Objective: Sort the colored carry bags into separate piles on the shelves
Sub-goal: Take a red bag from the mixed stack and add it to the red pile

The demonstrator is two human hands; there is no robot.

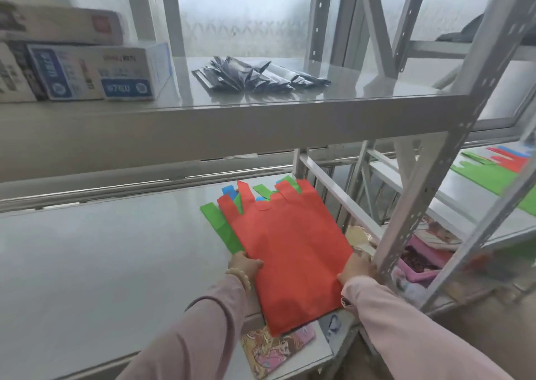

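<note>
Red fabric bag, flat atop green ones, pinched by left grip and right grip.

At the centre of the frame the red bag is showing a matt, cloth-like surface, as are the green bags peeking out beneath it at its left edge. The shelf under them is gleaming smooth and glossy, with pale painted metal uprights at the right. In the upper part, the dark packets are glinting like shiny plastic, and the boxes at the upper left are looking like printed cardboard.
</note>
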